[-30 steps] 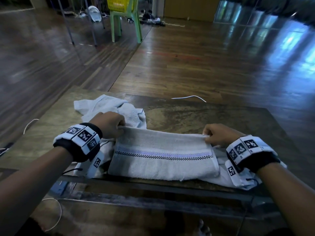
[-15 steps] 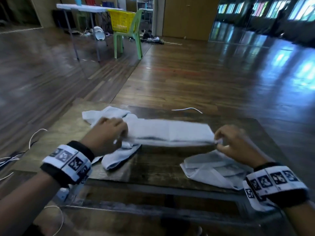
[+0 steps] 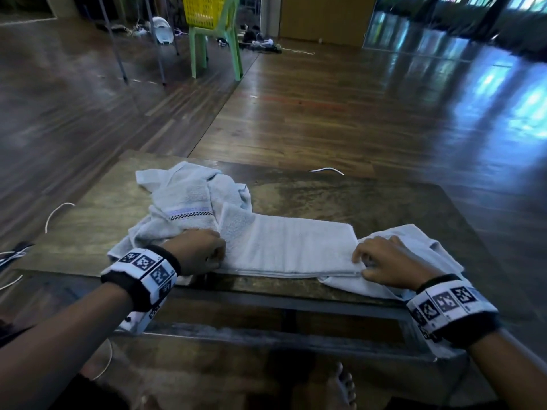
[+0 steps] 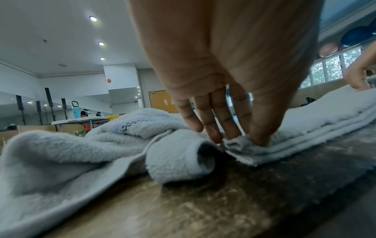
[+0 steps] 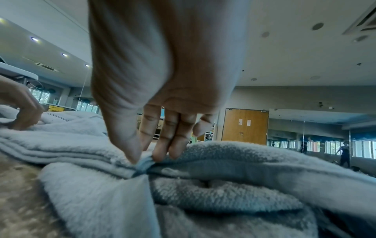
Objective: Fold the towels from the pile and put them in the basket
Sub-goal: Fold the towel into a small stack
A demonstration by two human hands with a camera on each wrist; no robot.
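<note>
A pale folded towel (image 3: 290, 247) lies as a long strip near the front edge of the wooden table (image 3: 370, 199). My left hand (image 3: 218, 255) pinches its left near corner; in the left wrist view the thumb and fingers (image 4: 258, 138) press into the layered edge of the folded towel (image 4: 317, 122). My right hand (image 3: 359, 263) pinches the right near corner, seen close as thumb and fingers (image 5: 130, 154) gripping the towel's hem. A crumpled pile of towels (image 3: 183, 202) with a checkered band lies behind my left hand. The yellow basket (image 3: 204, 10) stands on a green chair far back.
Another loose towel (image 3: 414, 244) lies under and beside my right hand, hanging over the table's front right edge. A white cable (image 3: 325, 170) rests at the table's far edge. More cables (image 3: 56, 211) trail on the floor at left. Wood floor stretches beyond.
The towel, held by its far edge with the striped band showing, was lifted and folded over. It now lies as a narrower plain strip, both hands at its near corners.
</note>
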